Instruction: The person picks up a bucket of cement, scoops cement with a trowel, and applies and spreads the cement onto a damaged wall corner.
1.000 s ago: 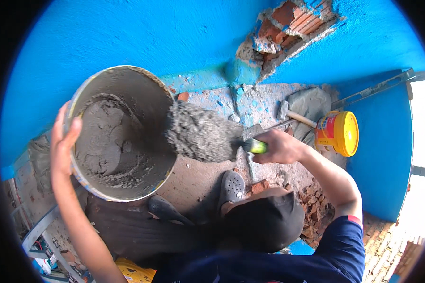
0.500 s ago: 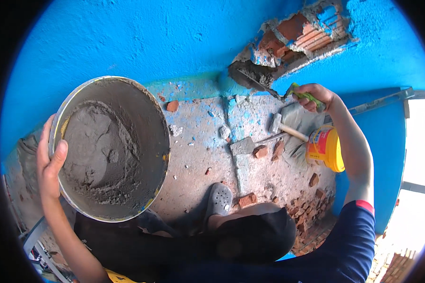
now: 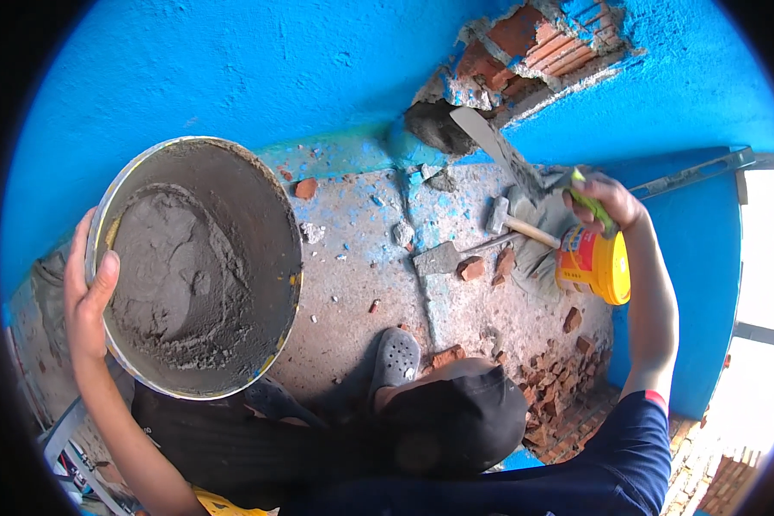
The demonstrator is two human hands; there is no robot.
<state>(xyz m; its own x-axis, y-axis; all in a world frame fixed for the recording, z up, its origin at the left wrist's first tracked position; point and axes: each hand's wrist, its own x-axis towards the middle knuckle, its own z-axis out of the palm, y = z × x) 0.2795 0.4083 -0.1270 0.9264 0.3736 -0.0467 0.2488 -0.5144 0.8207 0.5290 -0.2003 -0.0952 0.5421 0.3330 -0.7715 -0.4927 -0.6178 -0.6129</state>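
My left hand [image 3: 90,301] grips the rim of a large round bucket [image 3: 273,258] at its left side, thumb over the edge. The bucket is tilted toward me, with wet grey mortar [image 3: 168,267] inside. In my right hand [image 3: 617,208] is the green handle of a trowel [image 3: 503,150], its blade smeared grey and pointing up and left. The blade's tip is close to a broken-out hole [image 3: 542,52] in the blue wall, where red hollow brick shows. Dark wet mortar [image 3: 439,129] fills the hole's lower left end.
On the floor lie a hammer [image 3: 525,225], a flat scraper-like tool [image 3: 439,260] and a yellow tub [image 3: 609,267] on its side. Broken brick [image 3: 559,378] is heaped at the right, with scattered rubble elsewhere. My foot in a grey clog [image 3: 396,357] is below. A long metal bar [image 3: 692,175] rests along the right wall.
The trowel has come out of the hole and its blade now shows broad side. My right hand has moved right and down. My left hand still holds the bucket, nearly unmoved.
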